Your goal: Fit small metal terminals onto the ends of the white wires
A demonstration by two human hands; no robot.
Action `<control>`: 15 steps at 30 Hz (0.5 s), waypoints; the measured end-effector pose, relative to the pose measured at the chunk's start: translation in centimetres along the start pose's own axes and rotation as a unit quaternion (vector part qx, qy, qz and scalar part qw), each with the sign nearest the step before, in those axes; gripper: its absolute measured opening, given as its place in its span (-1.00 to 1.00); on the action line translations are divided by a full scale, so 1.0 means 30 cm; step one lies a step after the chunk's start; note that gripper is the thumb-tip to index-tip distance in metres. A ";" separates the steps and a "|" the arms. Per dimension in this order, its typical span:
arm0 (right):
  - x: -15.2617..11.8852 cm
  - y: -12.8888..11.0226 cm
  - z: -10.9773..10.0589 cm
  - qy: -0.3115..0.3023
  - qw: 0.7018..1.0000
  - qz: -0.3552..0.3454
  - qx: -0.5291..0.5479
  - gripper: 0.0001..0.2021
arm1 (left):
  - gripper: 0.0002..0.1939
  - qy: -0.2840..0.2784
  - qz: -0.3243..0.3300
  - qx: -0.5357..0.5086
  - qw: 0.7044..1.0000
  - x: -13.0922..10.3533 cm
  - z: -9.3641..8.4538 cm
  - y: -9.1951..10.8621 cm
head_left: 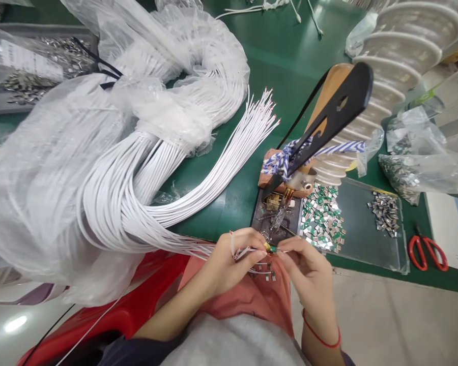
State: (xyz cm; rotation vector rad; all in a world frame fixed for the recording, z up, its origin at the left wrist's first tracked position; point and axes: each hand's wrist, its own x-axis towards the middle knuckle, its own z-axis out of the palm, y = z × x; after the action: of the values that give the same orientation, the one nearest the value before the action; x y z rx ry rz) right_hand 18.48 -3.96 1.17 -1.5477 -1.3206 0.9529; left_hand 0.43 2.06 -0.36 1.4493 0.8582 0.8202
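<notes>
My left hand (229,262) is closed around the ends of several thin white cables (198,246), which run in from the large bundle at the left. My right hand (309,272) pinches a tiny green-and-metal connector (274,249) between thumb and fingertips. The two hands almost meet at the table's front edge, where a small yellow part shows at the left fingertips. Below the hands hang white cables with small connectors (267,277) on their ends, over the salmon-coloured cloth on my lap. Whether the cable and the pinched connector touch is too small to tell.
Close ahead stands a black slotted bracket (328,122) tied with cord to a brick (266,170). A tray (361,223) holds green-and-silver connectors and metal shells. Red-handled scissors (427,251), bagged parts (400,178) and a ribbed hose (400,46) are at the right.
</notes>
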 end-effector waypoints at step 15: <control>0.004 -0.005 0.065 -0.008 0.999 -0.005 -0.046 -0.87 | -0.82 0.053 -0.018 -0.003 0.998 -0.005 0.015 0.004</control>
State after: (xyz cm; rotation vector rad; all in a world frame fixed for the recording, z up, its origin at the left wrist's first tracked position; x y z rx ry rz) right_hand 16.64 -3.58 0.66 -1.6038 -1.3987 0.9114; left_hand 0.76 1.69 -0.26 1.3910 0.9583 0.8777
